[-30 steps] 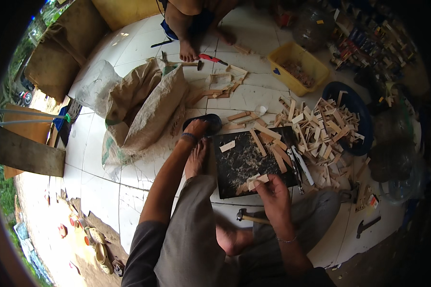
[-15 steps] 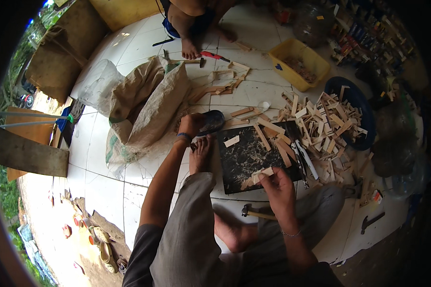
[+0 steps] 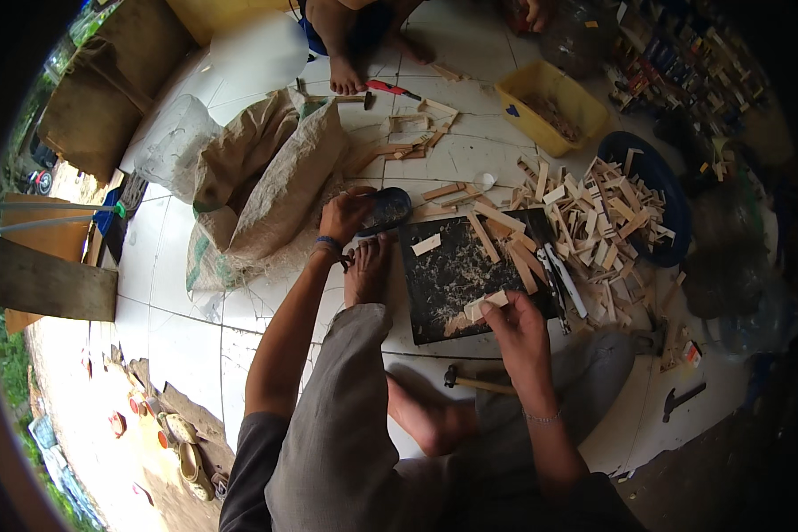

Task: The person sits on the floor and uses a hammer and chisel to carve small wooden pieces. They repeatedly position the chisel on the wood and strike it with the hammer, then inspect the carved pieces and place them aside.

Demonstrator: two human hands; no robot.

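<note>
Right of centre lies a black rectangular board (image 3: 424, 306). At centre, my left hand (image 3: 348, 213) is at a dark-blue oval object (image 3: 390, 209), grip unclear. Lower right, my right hand (image 3: 521, 337) pinches a pale flat wooden strip (image 3: 481, 308): probably light, stiff, best held by its end.

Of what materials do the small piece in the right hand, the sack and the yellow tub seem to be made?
Small piece: probably bare wood; pale, matte, no visible paint.
Sack: perhaps woven plastic, or natural fibre; dull, creased, frayed-looking edge.
Yellow tub: likely plastic; smooth-looking, evenly coloured walls.
</note>
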